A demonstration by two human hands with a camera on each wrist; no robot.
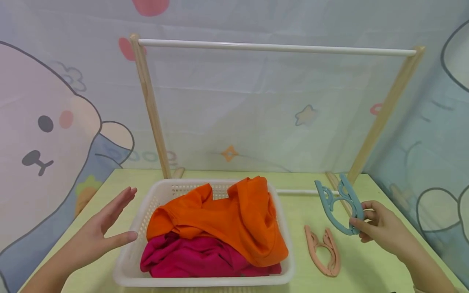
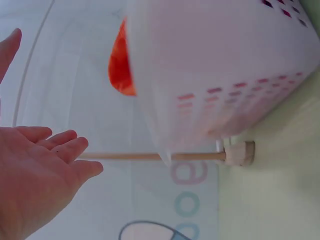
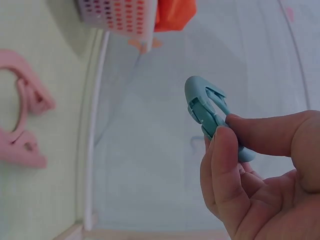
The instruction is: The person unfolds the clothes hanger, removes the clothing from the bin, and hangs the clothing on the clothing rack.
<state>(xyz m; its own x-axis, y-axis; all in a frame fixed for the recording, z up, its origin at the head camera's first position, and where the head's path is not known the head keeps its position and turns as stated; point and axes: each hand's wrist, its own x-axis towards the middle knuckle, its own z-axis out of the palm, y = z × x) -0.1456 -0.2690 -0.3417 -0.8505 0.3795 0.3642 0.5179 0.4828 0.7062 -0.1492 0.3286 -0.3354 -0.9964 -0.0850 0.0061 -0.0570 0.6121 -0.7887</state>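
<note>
A blue folding clothes hanger (image 1: 338, 207), its arms folded in, is pinched between the thumb and fingers of my right hand (image 1: 382, 230) above the table's right side. The right wrist view also shows this hanger (image 3: 205, 107) at the fingertips. Below and left of that hand, a pink folding hanger (image 1: 324, 252) lies on the table. My left hand (image 1: 97, 234) is held in the air left of the white basket (image 1: 124, 260), fingers straight and thumb apart, holding nothing. In the basket, an orange cloth garment (image 1: 220, 219) lies over a magenta one (image 1: 205, 258).
Behind the basket stands a rack with wooden posts (image 1: 150, 106) and a white top rail (image 1: 275, 47). A lower white bar (image 1: 304, 191) runs near the table's back edge. The yellow-green table (image 1: 351, 272) is backed by a printed curtain (image 1: 227, 110).
</note>
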